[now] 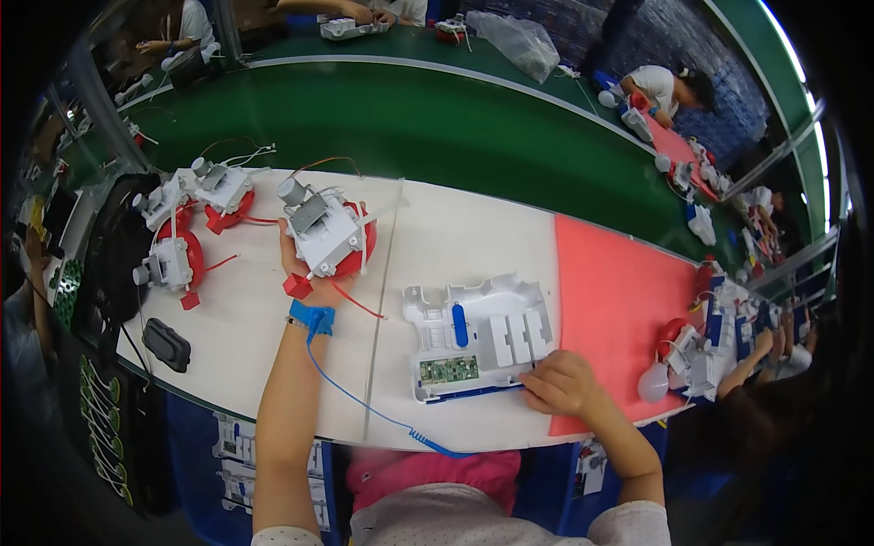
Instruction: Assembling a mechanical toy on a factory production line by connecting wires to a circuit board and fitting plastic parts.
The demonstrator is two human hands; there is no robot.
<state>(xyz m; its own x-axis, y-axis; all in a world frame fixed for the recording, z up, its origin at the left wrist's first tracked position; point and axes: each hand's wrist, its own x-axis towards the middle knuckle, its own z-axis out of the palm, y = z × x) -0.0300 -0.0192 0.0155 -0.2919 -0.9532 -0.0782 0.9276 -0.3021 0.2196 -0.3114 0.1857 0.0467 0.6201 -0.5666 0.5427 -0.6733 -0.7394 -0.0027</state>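
My left hand (320,293) is wrapped from below around a motor assembly (320,238), lifted over the left part of the table; its palm is mostly hidden. The assembly has a white plastic body, a silver motor on top, a red round part behind and a red wire with a red block. A blue strap (314,320) with a coiled cord circles my left wrist. My right hand (563,387) grips the near right corner of a white plastic housing (482,305), its fingers closed there. Inside the housing lie a green circuit board (449,369) and a blue strip (460,325).
Several similar motor assemblies (170,262) stand at the left, near a dark oval case (167,344). A red mat (619,309) covers the table's right part, with another assembly (683,350) at its edge. A green conveyor belt (410,118) runs beyond; other people work around it.
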